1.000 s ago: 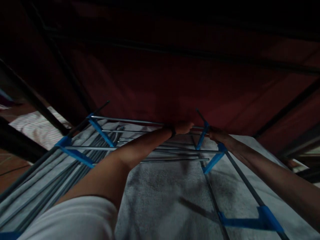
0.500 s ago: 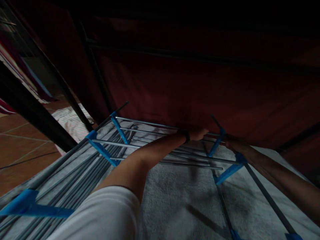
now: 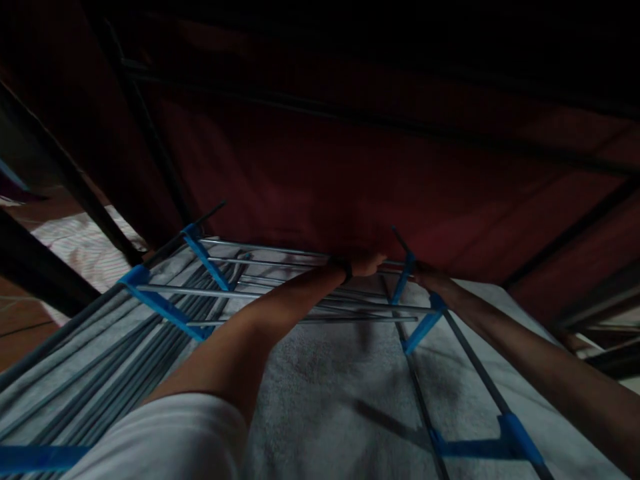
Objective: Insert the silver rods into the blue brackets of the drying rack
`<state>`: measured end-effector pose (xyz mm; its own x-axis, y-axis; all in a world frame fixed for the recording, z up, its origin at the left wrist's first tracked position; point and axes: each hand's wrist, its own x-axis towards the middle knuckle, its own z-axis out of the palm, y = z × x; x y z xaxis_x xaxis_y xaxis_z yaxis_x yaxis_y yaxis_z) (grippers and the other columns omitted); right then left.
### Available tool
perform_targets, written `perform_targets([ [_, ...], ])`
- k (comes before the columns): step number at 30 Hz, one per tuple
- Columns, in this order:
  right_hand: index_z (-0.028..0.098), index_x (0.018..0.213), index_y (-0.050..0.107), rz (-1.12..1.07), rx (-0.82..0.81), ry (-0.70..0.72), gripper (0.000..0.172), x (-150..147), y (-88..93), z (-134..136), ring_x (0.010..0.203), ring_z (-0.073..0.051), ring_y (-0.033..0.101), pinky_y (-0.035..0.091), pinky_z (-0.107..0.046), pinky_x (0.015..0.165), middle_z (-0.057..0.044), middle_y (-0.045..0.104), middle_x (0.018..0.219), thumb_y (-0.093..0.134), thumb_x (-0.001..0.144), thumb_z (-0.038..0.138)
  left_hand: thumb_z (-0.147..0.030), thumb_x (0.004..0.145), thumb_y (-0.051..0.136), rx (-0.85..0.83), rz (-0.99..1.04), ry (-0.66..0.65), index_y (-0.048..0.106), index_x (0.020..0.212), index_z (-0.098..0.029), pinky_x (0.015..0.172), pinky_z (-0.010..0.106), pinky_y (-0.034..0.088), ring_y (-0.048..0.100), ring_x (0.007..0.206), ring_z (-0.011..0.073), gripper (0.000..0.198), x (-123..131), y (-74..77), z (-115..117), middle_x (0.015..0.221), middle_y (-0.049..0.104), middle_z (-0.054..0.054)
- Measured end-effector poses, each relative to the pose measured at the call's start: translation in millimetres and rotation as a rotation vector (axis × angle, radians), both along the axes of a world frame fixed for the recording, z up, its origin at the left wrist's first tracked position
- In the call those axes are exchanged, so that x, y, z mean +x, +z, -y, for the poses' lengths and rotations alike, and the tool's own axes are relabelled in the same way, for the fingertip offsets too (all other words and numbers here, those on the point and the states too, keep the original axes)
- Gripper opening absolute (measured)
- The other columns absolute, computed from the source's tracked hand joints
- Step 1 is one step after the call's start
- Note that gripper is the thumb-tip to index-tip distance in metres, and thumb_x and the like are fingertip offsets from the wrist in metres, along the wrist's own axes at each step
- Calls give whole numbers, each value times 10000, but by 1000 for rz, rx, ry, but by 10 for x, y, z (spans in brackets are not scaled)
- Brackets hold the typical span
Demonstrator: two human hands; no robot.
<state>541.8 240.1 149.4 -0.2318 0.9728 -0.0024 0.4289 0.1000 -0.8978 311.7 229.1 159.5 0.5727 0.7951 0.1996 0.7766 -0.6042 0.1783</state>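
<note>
The red cloth [image 3: 350,187] hangs at the far end of the rack [image 3: 280,293], its lower edge meeting the farthest rods. We see the left hand [image 3: 367,262] at that edge with fingers curled closed; whether they pinch cloth or rod, we cannot tell in the dim light. The right hand [image 3: 430,275] lies just beside it, past a blue bracket [image 3: 404,280], and its grip is too dark for us to read. A dark band [image 3: 347,268] circles the left wrist. Under both arms a grey towel [image 3: 330,387] is spread over the rack. A striped cloth [image 3: 80,247] lies at far left.
</note>
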Motion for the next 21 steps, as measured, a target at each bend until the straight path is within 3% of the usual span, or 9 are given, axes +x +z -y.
perform_targets([
  [4, 239, 1050, 649, 64, -67, -66, 417, 48, 54, 73, 996, -243, 645, 526, -335, 837, -39, 709, 994, 655, 634, 266, -204, 940, 456, -49, 51, 30, 648, 1182, -179, 890, 289, 458, 646, 1070, 204, 311, -32, 11, -44, 1178, 700, 88],
  [9, 272, 1143, 615, 118, -127, -125, 471, 175, 93, 90, 1088, -234, 611, 488, -371, 893, -46, 678, 1140, 591, 673, 274, -179, 851, 585, -50, 39, 50, 473, 1437, -193, 1054, 280, 392, 520, 1304, 201, 597, -156, 3, -109, 1456, 538, 73],
  [14, 280, 1194, 606, 121, -127, -73, 485, 333, 136, 119, 1146, -243, 582, 482, -381, 913, -60, 650, 1231, 591, 711, 316, -181, 788, 646, -108, 5, 52, 299, 1534, -173, 1095, 272, 354, 437, 1384, 203, 823, -351, 0, -24, 1559, 399, 94],
  [21, 266, 1217, 610, 173, -64, -22, 509, 266, 184, 190, 1111, -267, 607, 498, -403, 903, -76, 671, 1184, 591, 710, 311, -146, 769, 637, -127, -75, 103, 301, 1538, -160, 1112, 256, 330, 405, 1405, 205, 839, -561, 89, 107, 1574, 372, 96],
])
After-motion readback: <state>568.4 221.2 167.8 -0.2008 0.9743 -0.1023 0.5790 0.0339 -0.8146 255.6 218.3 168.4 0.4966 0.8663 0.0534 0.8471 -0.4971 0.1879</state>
